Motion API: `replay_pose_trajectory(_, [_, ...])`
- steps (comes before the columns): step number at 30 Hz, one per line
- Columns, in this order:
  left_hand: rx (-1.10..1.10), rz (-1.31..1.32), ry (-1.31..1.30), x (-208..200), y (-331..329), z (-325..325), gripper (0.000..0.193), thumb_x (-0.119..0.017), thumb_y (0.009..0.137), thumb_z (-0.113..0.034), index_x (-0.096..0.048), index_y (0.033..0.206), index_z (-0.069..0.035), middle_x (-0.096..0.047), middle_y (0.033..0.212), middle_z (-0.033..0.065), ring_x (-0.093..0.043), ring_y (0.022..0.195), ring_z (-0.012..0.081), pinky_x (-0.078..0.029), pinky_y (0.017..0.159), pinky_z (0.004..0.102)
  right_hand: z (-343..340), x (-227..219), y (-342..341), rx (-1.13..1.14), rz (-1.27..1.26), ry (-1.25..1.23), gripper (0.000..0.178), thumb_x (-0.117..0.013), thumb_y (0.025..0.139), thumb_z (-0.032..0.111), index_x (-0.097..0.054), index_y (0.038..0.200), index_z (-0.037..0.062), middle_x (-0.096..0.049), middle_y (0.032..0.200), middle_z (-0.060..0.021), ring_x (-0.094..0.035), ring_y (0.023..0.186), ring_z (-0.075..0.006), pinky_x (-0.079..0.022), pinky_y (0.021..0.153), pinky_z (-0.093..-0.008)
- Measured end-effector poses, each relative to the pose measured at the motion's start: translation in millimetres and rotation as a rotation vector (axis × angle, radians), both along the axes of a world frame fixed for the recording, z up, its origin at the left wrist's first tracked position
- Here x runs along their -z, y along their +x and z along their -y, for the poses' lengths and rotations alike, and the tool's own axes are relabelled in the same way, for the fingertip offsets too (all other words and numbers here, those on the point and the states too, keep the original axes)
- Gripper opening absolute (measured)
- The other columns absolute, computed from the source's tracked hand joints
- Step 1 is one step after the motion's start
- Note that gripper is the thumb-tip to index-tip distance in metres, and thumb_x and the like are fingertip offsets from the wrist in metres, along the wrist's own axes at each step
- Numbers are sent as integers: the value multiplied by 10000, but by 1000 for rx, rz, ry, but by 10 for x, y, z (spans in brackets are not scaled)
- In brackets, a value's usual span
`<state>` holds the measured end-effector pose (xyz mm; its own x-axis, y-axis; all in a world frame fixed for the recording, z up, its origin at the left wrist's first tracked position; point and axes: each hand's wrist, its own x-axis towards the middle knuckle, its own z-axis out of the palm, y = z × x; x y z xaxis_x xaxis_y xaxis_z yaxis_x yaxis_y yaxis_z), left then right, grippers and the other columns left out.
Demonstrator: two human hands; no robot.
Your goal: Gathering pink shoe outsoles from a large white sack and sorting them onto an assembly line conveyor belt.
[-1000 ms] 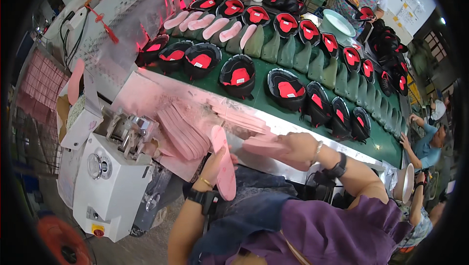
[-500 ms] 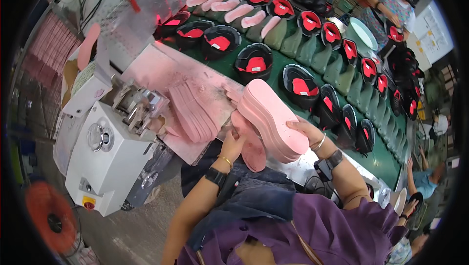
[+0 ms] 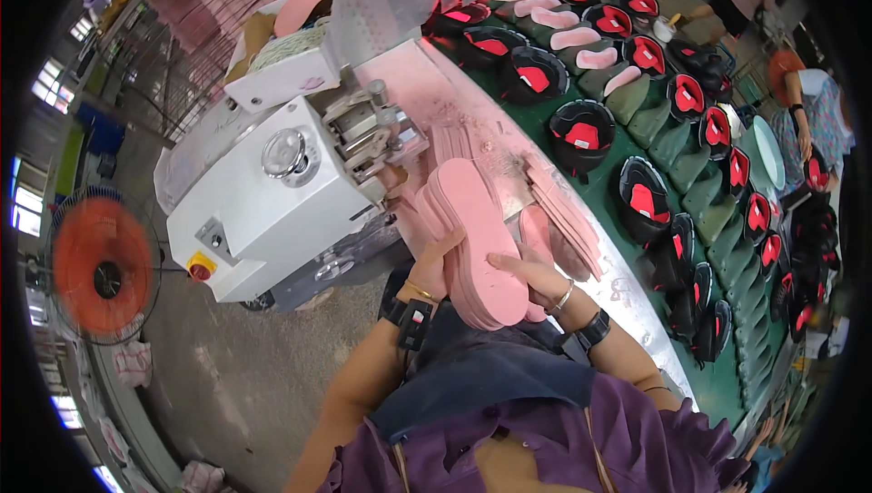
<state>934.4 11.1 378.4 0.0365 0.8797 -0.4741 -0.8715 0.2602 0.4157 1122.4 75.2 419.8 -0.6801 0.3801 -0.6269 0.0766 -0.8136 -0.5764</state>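
Note:
A thick stack of pink insoles is held tilted in front of me, between both hands. My left hand is closed on the stack's left side, near its lower half. On the right side my right hand grips the same stack, thumb lying on the top insole. Behind it, part of another pile of pink insoles lies on the pink-dusted bench, mostly hidden. To the right is a row of pink insoles packed together, with a loose pink insole beside my right hand.
A white machine with a metal feed head stands at the left. Beyond the bench edge, a green conveyor carries black shoe uppers with red linings and green shoe lasts. An orange fan stands far left.
The view has swung left. The stack, previously toward my right hand, has come over to the left, nearer the machine. My left hand has left the lower insoles and now holds the stack too.

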Motion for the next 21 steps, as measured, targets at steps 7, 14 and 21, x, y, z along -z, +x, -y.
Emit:
replay_pose_trajectory(7, [-44,-227,-96,181,-76,265,418,-703,895,-159,-563,1257,-5,-629,1157,53,-603,1041,152,-505,875,308,197,407,-129,-95,303,792,891,-804,761,390,-383,1374,-101,-592,1093,-172,-598,979,-204,-479,848,-292])
replay_pose_trajectory(14, [75,-334,-152,108,-41,281,376,-646,941,-153,-559,1272,5,-635,1190,63,-622,1039,148,-504,914,305,298,228,-181,-159,412,828,1049,-827,690,400,-286,1455,-71,-557,1099,-188,-575,974,-243,-474,862,-334])
replay_pose_trajectory(21, [135,-217,-203,68,-91,293,336,-708,897,-209,-643,1150,2,-663,1107,49,-629,978,135,-495,861,279,289,164,247,-112,618,857,932,-791,712,306,-320,1431,-54,-543,1237,-264,-564,1144,-332,-444,982,-396])
